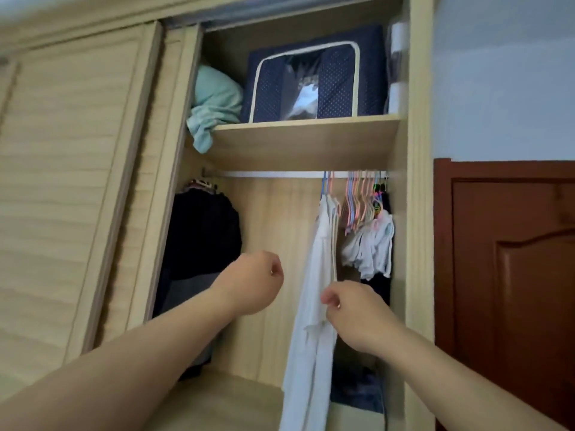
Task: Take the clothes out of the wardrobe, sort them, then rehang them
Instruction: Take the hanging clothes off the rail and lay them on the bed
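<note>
Wardrobe (417, 213) open | white shirt (314, 293) hung on rail (273, 174), mid-right, apart from dark clothes (202, 234) at left, seemingly sorted | right hand (357, 315) pinched its edge, likely to draw it out | left hand (255, 281) raised in fist, grip closed on nothing.

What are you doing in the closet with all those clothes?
A person is standing at the open wardrobe and reaching in with both arms. The right hand is at the edge of a long white garment that hangs from the rail, though whether its fingers pinch the cloth is hard to tell. The left hand is curled and holds nothing. Dark clothes hang at the left end of the rail, and small pale clothes hang at the right under a bunch of coloured hangers.
</note>
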{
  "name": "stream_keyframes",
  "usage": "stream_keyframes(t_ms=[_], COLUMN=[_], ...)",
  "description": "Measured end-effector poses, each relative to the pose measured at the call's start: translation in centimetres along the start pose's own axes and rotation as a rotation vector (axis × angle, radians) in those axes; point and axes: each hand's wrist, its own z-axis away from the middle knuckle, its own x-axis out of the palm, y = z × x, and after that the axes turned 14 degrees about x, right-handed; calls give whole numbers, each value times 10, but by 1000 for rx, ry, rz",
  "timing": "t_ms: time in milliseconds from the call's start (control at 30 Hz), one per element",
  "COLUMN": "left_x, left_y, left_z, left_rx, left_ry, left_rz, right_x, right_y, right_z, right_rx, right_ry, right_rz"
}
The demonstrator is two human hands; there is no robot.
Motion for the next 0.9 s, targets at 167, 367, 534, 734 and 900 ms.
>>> stream_keyframes(t_ms=[167, 367, 534, 734, 900], left_x=[14, 32, 42, 48, 45], left_y=[-65, -176, -242, -274, -289], left_z=[-53, -114, -176, -230, -244], left_rx=[76, 168, 254, 342, 379], left_ry=[-9, -24, -20, 0, 4], left_rz=[-137, -237, -260, -241, -287], right_x=[21, 61, 64, 36, 38], right_y=[-19, -67, -79, -87, -112], right_z=[-71, -192, -288, -336, -363], right_rx=[-39, -27, -3, 399, 320], right_ry=[93, 384, 862, 862, 677], right_rz=[125, 337, 651, 984, 779])
